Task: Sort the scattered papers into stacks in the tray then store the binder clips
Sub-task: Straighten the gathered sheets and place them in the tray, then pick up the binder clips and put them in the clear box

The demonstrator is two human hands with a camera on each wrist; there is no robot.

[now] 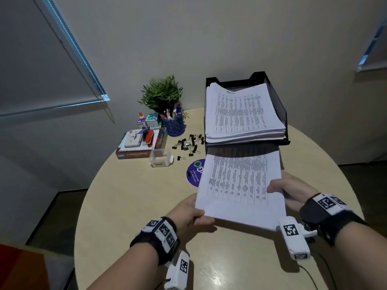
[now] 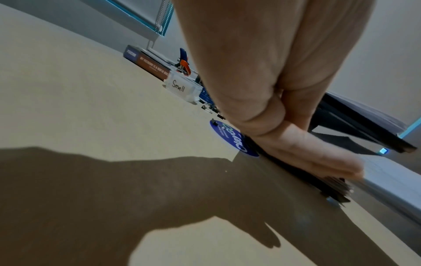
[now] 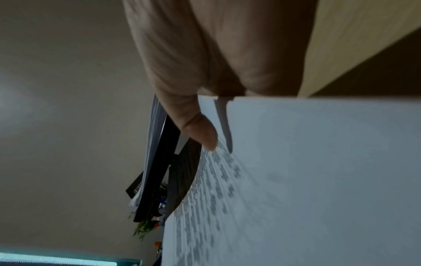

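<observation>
Both my hands hold a stack of printed papers (image 1: 240, 189) just above the round table, in front of the black mesh tray (image 1: 279, 105). My left hand (image 1: 193, 210) grips the stack's near left corner, thumb on top (image 2: 303, 153). My right hand (image 1: 280, 188) pinches the right edge, thumb on the printed page (image 3: 202, 133). The tray holds a thick pile of printed sheets (image 1: 240, 111). Several black binder clips (image 1: 189, 144) lie scattered left of the tray. A small clear box labelled "Small" (image 1: 161, 161) (image 2: 182, 88) stands near them.
At the back left sit a potted plant (image 1: 161, 93), a blue pen cup (image 1: 173, 124), a glue bottle (image 1: 141, 118) and a book with a stapler and stamp pad on it (image 1: 138, 143). A blue round sticker (image 1: 194, 172) lies partly under the held papers.
</observation>
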